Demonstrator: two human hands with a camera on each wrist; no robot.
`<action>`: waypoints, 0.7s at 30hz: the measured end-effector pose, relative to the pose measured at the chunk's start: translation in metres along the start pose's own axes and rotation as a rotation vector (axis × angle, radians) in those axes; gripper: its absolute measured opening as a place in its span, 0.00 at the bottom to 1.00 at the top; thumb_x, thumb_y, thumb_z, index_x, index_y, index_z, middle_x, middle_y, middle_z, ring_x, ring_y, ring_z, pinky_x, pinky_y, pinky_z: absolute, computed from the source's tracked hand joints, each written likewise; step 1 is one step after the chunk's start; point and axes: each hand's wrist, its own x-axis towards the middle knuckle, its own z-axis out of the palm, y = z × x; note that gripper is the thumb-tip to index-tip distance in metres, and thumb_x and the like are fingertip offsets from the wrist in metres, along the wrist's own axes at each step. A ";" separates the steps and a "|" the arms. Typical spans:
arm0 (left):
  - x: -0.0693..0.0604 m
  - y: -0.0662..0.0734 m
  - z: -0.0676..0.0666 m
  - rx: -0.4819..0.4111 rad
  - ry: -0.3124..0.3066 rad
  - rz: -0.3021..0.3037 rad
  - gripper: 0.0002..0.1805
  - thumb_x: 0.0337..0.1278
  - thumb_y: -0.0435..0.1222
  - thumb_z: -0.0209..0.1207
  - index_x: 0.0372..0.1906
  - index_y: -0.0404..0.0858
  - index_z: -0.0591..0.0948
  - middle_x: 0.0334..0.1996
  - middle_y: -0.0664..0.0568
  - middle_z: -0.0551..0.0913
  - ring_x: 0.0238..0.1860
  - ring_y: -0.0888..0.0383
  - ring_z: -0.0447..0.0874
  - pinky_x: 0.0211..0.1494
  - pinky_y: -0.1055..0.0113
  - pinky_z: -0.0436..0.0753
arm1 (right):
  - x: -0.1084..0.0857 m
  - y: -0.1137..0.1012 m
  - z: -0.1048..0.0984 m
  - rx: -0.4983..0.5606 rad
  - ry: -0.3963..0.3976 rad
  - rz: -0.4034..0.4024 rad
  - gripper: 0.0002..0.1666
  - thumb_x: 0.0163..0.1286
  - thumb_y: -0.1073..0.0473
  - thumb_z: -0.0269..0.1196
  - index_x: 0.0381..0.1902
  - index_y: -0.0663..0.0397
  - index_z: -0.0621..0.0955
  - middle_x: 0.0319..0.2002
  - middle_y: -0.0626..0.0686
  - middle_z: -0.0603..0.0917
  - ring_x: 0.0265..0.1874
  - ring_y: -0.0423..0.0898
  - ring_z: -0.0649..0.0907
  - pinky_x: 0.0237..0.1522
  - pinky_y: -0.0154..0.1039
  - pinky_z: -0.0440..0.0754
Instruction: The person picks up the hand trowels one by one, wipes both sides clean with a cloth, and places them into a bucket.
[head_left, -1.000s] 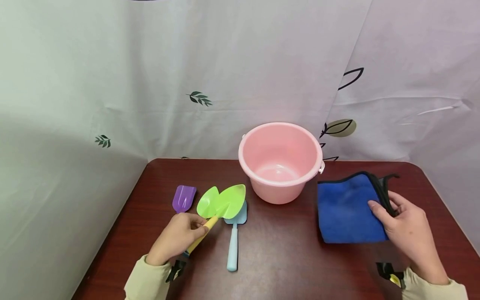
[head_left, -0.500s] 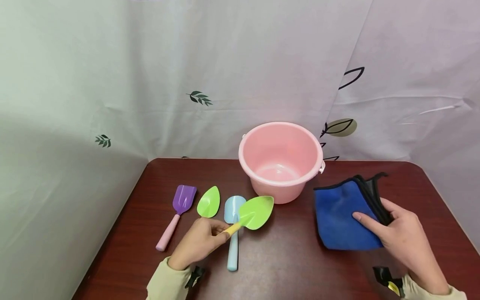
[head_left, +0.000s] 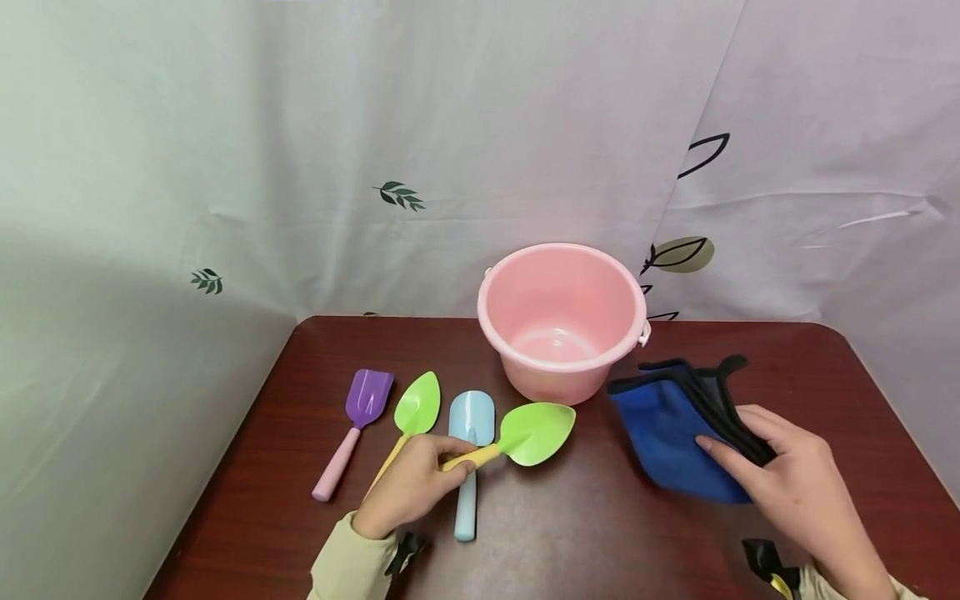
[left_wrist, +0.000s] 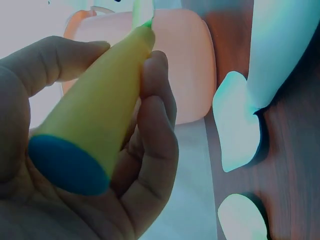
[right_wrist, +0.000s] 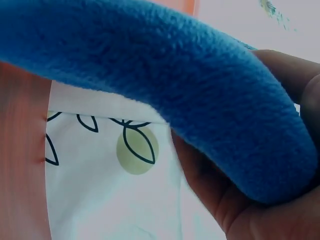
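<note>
My left hand [head_left: 408, 485] grips the yellow handle of a toy trowel, whose green pointed blade [head_left: 536, 433] faces right. The left wrist view shows the handle's blue end cap [left_wrist: 70, 165], with thumb and fingers around the handle. On the right, my right hand [head_left: 798, 487] pinches a folded blue plush cloth [head_left: 671, 437] with black edging and a black loop. Its folded edge fills the upper right wrist view. Below the held trowel lies a light blue scoop [head_left: 465, 504], partly covered by it. Another green trowel [head_left: 417, 404] lies beside my left hand, its handle partly hidden.
A pink bucket [head_left: 555, 379] with nothing visible inside stands at the back middle of the dark red-brown table [head_left: 585, 533]. At the left lies a purple shovel [head_left: 367, 398] with a pink handle. A pale curtain [head_left: 450, 125] hangs behind.
My left hand has carried the green trowel rightward, off the other green trowel and across the blue scoop. My right hand has drifted left with the cloth, which now tilts and shows more of its layered edges.
</note>
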 end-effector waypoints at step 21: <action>0.007 0.001 0.022 -0.019 0.050 0.012 0.08 0.54 0.37 0.71 0.40 0.43 0.91 0.32 0.63 0.88 0.31 0.68 0.80 0.34 0.71 0.78 | -0.005 -0.021 0.017 0.111 0.123 -0.340 0.19 0.68 0.46 0.69 0.44 0.57 0.88 0.39 0.49 0.89 0.46 0.24 0.82 0.50 0.18 0.73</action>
